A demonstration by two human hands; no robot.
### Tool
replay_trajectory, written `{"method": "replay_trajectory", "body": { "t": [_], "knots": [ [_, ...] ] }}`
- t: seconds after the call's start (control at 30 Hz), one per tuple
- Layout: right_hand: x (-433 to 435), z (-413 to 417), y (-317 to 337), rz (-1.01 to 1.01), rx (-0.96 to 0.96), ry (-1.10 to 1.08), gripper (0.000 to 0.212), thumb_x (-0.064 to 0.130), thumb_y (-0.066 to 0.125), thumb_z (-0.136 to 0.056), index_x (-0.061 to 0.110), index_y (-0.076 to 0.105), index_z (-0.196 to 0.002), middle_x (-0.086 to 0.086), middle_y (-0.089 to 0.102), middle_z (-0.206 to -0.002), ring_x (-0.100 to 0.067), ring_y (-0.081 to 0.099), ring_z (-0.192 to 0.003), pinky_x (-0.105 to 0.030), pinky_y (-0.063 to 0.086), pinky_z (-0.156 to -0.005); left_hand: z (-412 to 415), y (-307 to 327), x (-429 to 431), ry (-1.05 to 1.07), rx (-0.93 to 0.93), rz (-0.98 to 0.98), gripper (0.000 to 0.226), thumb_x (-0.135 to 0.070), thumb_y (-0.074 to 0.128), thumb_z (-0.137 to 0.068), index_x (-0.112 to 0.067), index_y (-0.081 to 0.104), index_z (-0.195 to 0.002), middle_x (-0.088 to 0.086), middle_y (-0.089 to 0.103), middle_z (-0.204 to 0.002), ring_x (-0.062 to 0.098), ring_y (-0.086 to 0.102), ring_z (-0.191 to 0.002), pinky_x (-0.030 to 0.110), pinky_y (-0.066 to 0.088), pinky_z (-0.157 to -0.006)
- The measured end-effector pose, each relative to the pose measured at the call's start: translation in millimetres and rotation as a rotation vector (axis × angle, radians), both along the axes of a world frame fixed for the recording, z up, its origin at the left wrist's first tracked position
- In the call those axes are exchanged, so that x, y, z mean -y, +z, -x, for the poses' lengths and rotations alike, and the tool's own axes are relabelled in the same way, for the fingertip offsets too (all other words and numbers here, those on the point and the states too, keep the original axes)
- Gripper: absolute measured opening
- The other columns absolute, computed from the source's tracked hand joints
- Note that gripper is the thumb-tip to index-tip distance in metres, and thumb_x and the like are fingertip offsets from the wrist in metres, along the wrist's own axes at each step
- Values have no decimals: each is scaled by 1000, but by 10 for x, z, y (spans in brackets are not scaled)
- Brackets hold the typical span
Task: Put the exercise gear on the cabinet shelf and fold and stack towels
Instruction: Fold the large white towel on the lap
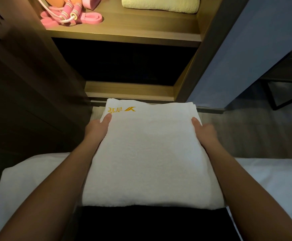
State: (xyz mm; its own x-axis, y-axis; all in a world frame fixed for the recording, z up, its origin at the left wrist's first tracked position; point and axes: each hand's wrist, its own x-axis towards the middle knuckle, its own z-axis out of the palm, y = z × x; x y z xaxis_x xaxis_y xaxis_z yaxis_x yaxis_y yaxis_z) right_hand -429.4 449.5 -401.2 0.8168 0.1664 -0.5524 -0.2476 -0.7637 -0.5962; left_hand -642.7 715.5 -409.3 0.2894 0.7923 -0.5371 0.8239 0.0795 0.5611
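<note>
Nearest, along the bottom edge of the frame, a white bed spreads to the left and right, with a dark patch at bottom centre that is too dim to identify. Two bare forearms reach up from the lower corners toward the middle. Between them a folded white towel is held flat and fills the centre of the frame, its near edge over the dark patch and its far edge toward the cabinet. The left hand grips the towel's left edge with the thumb lying on top. The right hand grips the right edge the same way. The fingers of both hands are hidden under the cloth. A yellow embroidered mark sits on the far left corner of the towel, just beyond the left thumb.

Beyond the towel, a low wooden ledge of the cabinet runs across, and above it lies a dark compartment. Further up, the lit cabinet shelf holds a pink skipping rope lying over a pink band at the upper left, with an orange ball behind them, cut off by the top edge. A pale green folded towel rests on the same shelf at the upper right, well apart from the pink gear. At the right, a grey-blue wall rises beside the cabinet.
</note>
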Motion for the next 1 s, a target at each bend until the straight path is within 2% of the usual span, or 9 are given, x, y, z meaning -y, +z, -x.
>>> {"method": "replay_trajectory", "body": {
  "t": [0.17, 0.27, 0.37, 0.47, 0.57, 0.63, 0.77, 0.87, 1.0],
  "knots": [
    [113, 111, -2, 69, -112, 77, 71, 63, 26, -97, 9, 46, -138, -17, 50, -137, -36, 50, -124, -50, 38, -106, 135, 23, 76, 40, -57, 161, 45, -59, 40, -93, -17, 54, -102, 3, 57, -84, 20, 55, -73, 29, 34, -53],
    [251, 186, -49, 71, -59, 105, 68, 60, 29, -98, 6, 51, -132, -18, 55, -129, -33, 54, -114, -46, 42, -99, 339, -31, 153, -2, -32, 168, 52, -61, 39, -94, -14, 58, -108, 7, 62, -93, 23, 58, -80, 31, 39, -58],
    [262, 174, -36, 76, 37, 96, 60, 52, 33, -100, 1, 57, -119, -18, 61, -112, -29, 56, -97, -41, 45, -90, 343, -10, 193, -4, 25, 69, 55, -58, 41, -95, -9, 60, -113, 10, 63, -102, 24, 59, -86, 36, 43, -68],
    [223, 145, 15, 124, 75, 131, 57, 50, 35, -101, 0, 57, -119, -18, 61, -114, -27, 55, -94, -37, 43, -83, 312, 84, 224, -41, -9, -7, 50, -54, 42, -97, -9, 56, -112, 12, 61, -108, 26, 58, -92, 38, 45, -73],
    [191, 170, 99, 232, 165, 211, 53, 50, 39, -99, 10, 47, -133, -14, 56, -129, -29, 55, -111, -41, 44, -91, 294, 228, 221, -202, -144, -271, 44, -47, 48, -96, -14, 46, -125, 10, 56, -122, 28, 57, -103, 40, 47, -76],
    [47, 182, 184, 183, 308, 286, 57, 51, 41, -98, 16, 37, -144, -10, 47, -142, -31, 48, -127, -46, 41, -101, 168, 331, 216, -304, -65, -450, 49, -43, 51, -94, -16, 43, -134, 8, 49, -133, 30, 51, -117, 43, 47, -86],
    [-560, 258, 239, 125, 469, 630, 60, 55, 32, -99, 29, 22, -152, 0, 17, -161, -26, 9, -149, -54, 11, -116, -402, 420, 418, -730, 38, -731, 48, -45, 45, -94, -21, 47, -135, 5, 38, -147, 28, 32, -138, 47, 32, -108],
    [-786, 310, 66, 310, 387, 825, 61, 60, 21, -99, 35, 13, -153, 3, 0, -164, -27, -5, -150, -58, -1, -117, -681, 256, 550, -848, -169, -504, 56, -49, 29, -100, -27, 26, -151, 2, 11, -162, 25, 4, -149, 55, 6, -118],
    [-779, 247, -57, 379, 319, 781, 65, 69, 17, -94, 41, 10, -152, 6, -4, -163, -32, -5, -149, -60, -1, -115, -724, 132, 493, -783, -294, -416, 60, -57, 22, -98, -33, 20, -153, -1, 3, -163, 28, -3, -149, 56, 2, -118]
  ]
}}
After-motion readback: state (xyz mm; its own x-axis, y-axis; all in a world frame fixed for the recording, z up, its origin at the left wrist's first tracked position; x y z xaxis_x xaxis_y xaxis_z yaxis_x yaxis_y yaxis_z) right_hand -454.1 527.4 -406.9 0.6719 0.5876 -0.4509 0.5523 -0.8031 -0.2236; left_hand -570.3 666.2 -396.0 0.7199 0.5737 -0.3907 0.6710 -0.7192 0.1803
